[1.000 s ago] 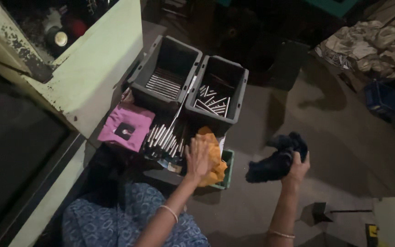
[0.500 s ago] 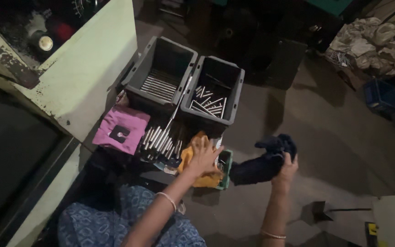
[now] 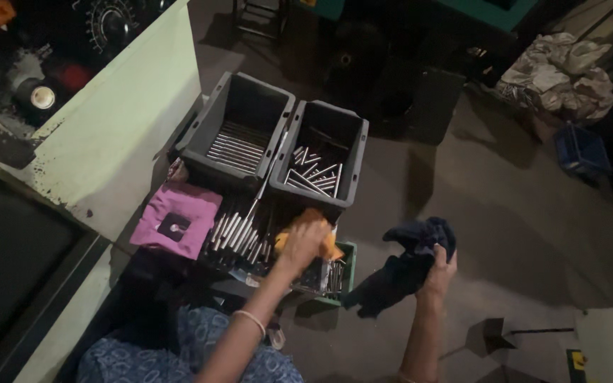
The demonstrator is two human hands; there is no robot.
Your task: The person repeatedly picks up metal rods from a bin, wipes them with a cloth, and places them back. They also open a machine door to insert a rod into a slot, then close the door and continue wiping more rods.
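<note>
Orange cloth (image 3: 315, 225) under left hand (image 3: 299, 245), fingers pressed on it, over green tray (image 3: 348, 273)'s near edge; right hand (image 3: 440, 264) clamped on dark blue rag (image 3: 406, 266).

Orange cloth (image 3: 311, 225), navy rag (image 3: 406, 266), pink pad (image 3: 176, 221)

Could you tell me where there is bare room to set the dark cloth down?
Bare floor lies right of the grey bins, beyond the right hand holding the dark cloth. It is crowded around the left hand: rods, orange cloth, pink cloth.
</note>
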